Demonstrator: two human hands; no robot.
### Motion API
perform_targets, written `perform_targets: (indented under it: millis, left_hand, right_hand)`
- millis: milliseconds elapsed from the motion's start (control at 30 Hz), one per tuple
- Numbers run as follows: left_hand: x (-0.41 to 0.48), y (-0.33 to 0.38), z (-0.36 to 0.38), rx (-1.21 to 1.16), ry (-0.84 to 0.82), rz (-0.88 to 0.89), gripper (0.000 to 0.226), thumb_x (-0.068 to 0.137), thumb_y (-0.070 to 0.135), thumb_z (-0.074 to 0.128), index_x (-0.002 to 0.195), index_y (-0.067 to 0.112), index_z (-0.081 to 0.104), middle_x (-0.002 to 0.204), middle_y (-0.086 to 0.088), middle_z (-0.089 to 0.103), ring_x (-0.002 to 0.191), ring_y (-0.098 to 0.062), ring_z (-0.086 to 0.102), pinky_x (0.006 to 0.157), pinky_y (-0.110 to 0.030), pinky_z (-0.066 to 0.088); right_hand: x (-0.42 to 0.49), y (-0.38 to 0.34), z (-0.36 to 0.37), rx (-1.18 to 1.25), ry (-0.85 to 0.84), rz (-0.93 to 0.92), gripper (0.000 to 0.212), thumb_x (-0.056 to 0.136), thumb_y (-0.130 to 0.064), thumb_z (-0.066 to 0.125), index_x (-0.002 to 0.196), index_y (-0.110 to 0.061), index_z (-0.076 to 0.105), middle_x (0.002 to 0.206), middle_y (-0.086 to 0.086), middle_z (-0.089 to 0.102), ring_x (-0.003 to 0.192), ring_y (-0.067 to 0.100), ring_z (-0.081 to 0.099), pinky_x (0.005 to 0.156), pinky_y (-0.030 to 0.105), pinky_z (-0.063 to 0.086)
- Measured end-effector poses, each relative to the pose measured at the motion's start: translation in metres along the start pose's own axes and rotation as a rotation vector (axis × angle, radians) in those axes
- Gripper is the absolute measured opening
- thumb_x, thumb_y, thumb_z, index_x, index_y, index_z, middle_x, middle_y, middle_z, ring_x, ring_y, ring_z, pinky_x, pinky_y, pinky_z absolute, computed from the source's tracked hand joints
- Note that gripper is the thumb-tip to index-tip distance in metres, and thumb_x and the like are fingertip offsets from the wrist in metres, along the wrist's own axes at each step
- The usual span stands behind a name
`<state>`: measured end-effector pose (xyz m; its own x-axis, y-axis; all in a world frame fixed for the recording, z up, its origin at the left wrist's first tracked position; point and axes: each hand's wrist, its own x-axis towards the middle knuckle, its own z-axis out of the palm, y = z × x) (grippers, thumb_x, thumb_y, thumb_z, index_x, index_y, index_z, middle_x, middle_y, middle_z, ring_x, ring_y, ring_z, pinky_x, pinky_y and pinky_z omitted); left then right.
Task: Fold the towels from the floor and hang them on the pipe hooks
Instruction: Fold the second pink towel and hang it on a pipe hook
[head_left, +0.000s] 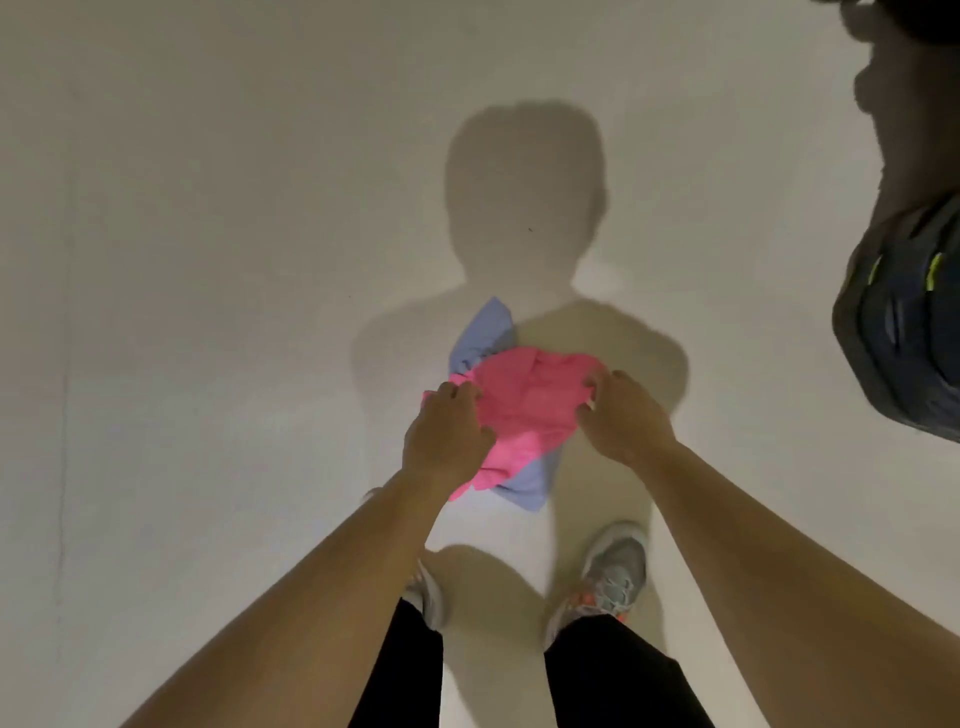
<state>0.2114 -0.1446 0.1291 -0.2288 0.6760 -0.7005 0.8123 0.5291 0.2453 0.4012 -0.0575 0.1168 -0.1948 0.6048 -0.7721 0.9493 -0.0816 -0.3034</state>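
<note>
Pink towel (530, 410) (over blue towel (485, 332)), edges gripped by left hand (447, 436) and right hand (623, 421), bare floor (208, 312) all round.

Both bare arms stretch forward and down, left hand (448, 435) and right hand (625, 422) palm-down, fingers (464, 393) curled onto opposite edges of the pink towel (527, 408).

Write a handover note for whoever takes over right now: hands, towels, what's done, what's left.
Left hand: grips the left edge of the pink towel.
Right hand: pinches the pink towel's right edge.
Towels: the pink towel sits crumpled on top of the blue towel, both on the floor just ahead of the feet.
Done: nothing folded or hung yet.
Left: lift and fold the pink towel, then the blue towel, and hang both. The pipe hooks are not in view.
</note>
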Motion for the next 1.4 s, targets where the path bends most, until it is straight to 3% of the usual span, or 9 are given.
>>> perform_targets:
  millis: [333,567,667,800,933,1000,1100,1267,1400]
  left_hand:
    - [0.195,-0.070,0.167,0.215,0.135,0.233,0.046,0.085,0.023,0.068,0.129,0.035,0.060,0.134,-0.006,0.046,0.125,-0.034,0.041,0.093,-0.048,0.049]
    - [0.196,-0.076,0.148,0.053,0.127,0.283,0.021,0.101,0.030,0.052,0.114,0.021,0.065,0.118,-0.001,0.063,0.107,-0.025,0.058,0.081,-0.036,0.044]
    - [0.159,-0.068,0.106,-0.074,0.066,0.196,0.014,0.101,0.028,0.050,0.100,0.019,0.061,0.096,-0.001,0.067,0.087,-0.026,0.061,0.073,-0.036,0.043]
    - [0.080,-0.043,0.034,-0.096,-0.103,0.177,0.027,0.101,0.044,0.048,0.095,0.019,0.054,0.077,0.002,0.061,0.071,-0.025,0.059,0.063,-0.037,0.046]
    - [-0.016,-0.008,-0.057,-0.125,-0.329,0.192,0.057,0.066,0.068,0.076,0.103,0.028,0.059,0.083,0.010,0.064,0.071,-0.012,0.059,0.061,-0.031,0.047]
    - [-0.064,0.010,-0.100,-0.107,-0.327,0.237,0.051,0.064,0.055,0.082,0.105,0.032,0.062,0.086,0.012,0.066,0.078,-0.009,0.062,0.069,-0.033,0.054]
    - [-0.135,0.040,-0.160,-0.091,-0.211,0.341,0.003,0.091,0.030,0.067,0.089,0.028,0.065,0.076,0.011,0.065,0.070,-0.009,0.058,0.071,-0.035,0.053]
    - [-0.250,0.095,-0.247,-0.109,-0.119,0.521,0.023,0.098,0.021,0.054,0.076,0.016,0.055,0.065,0.001,0.055,0.061,-0.015,0.043,0.061,-0.034,0.036]
    - [-0.335,0.125,-0.294,-0.088,-0.230,0.663,0.022,0.088,0.037,0.070,0.077,0.022,0.059,0.063,0.011,0.054,0.059,-0.008,0.047,0.060,-0.026,0.038]
  right_hand:
    - [0.211,0.057,0.155,-0.233,0.236,-0.047,0.051,0.084,-0.022,0.062,0.133,-0.032,0.053,0.140,0.009,0.037,0.123,0.035,0.040,0.098,0.046,0.041]
    - [0.208,0.058,0.164,-0.193,0.302,-0.051,0.023,0.097,-0.042,0.051,0.106,-0.025,0.063,0.112,0.004,0.064,0.109,0.031,0.055,0.096,0.040,0.034]
    - [0.157,0.038,0.133,-0.037,0.208,-0.069,0.031,0.095,-0.054,0.048,0.093,-0.026,0.059,0.087,0.003,0.070,0.089,0.030,0.065,0.088,0.038,0.040]
    - [0.061,0.016,0.080,0.086,0.117,-0.076,0.021,0.093,-0.044,0.058,0.089,-0.024,0.058,0.075,-0.005,0.062,0.077,0.026,0.064,0.069,0.033,0.044]
    - [-0.047,-0.003,0.009,0.236,0.098,0.021,0.014,0.092,-0.039,0.059,0.091,-0.026,0.056,0.076,-0.005,0.064,0.069,0.021,0.063,0.061,0.032,0.048]
    - [-0.107,-0.010,-0.030,0.302,0.105,0.077,0.016,0.090,-0.041,0.063,0.087,-0.028,0.054,0.076,-0.004,0.065,0.068,0.018,0.062,0.058,0.032,0.047]
    - [-0.205,-0.018,-0.085,0.387,0.154,0.145,0.027,0.085,-0.043,0.072,0.078,-0.029,0.050,0.071,-0.008,0.061,0.067,0.015,0.059,0.054,0.028,0.040]
    - [-0.364,-0.036,-0.143,0.497,0.256,0.212,0.026,0.083,-0.035,0.073,0.080,-0.026,0.049,0.072,-0.005,0.064,0.073,0.022,0.058,0.065,0.033,0.045]
    - [-0.480,-0.049,-0.151,0.569,0.446,0.253,0.024,0.082,-0.033,0.076,0.087,-0.031,0.052,0.069,-0.010,0.064,0.068,0.016,0.058,0.064,0.033,0.045]
